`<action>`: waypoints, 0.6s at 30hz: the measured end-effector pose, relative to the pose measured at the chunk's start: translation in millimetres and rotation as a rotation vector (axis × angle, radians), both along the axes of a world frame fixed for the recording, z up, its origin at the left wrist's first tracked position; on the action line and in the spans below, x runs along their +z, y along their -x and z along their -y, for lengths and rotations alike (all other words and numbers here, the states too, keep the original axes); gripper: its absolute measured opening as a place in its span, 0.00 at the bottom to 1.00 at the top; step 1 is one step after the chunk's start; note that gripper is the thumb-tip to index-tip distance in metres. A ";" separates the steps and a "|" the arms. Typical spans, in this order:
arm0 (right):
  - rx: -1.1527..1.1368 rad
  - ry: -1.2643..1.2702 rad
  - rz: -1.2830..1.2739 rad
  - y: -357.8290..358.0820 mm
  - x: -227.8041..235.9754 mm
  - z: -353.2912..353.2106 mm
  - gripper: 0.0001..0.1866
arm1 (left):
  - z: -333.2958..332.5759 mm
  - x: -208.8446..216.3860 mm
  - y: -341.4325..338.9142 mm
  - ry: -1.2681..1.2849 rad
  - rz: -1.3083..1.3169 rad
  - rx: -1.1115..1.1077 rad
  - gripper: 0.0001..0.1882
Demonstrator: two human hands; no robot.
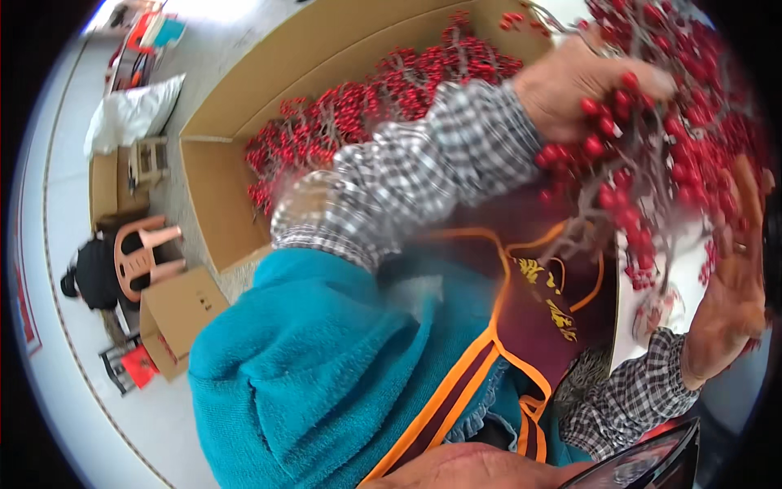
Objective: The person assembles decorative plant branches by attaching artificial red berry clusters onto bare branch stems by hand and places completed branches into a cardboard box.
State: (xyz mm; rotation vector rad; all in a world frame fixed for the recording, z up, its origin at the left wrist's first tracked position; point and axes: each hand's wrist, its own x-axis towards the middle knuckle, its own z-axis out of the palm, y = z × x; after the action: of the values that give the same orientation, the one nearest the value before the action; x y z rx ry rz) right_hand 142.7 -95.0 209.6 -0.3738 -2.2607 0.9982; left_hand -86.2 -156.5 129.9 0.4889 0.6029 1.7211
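Note:
My left hand (574, 85) is closed round the stems of a bunch of red berry branches (635, 187) at the upper right. Its thumb lies across the grey-brown twigs. At the right edge my right hand (723, 285) has its fingers stretched out beside the berries, some of which overlap the fingertips; it does not grip them. Behind my left forearm, many more red berry branches (391, 94) lie in a large open cardboard box (216, 183).
A white table (631, 326) is partly visible under the branches. Off to the left are a pink plastic chair (138, 257), a smaller cardboard box (183, 314), a wooden stool (148, 159) and a white sack (134, 110). A person in black (94, 273) is near the chair.

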 end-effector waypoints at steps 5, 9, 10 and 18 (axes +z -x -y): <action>-0.193 -0.045 -0.082 44.2 12.6 16.3 0.40 | 104.6 -25.2 153.6 0.120 -0.297 0.340 0.17; -0.056 0.094 0.110 43.3 17.9 12.9 0.25 | 272.9 -38.8 240.3 0.419 -0.564 0.565 0.24; -0.043 0.129 0.170 42.0 17.1 13.7 0.24 | 300.0 -46.4 240.1 0.425 -0.645 0.616 0.21; -0.070 0.170 0.445 1.9 5.2 29.1 0.20 | 480.4 -103.4 185.5 1.398 -0.586 0.679 0.50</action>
State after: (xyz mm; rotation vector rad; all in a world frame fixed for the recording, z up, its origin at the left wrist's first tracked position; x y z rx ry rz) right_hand 140.7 -124.1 214.8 -0.8119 -2.5337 1.1648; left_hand -271.7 -637.0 26.5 -0.2990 2.3297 1.2607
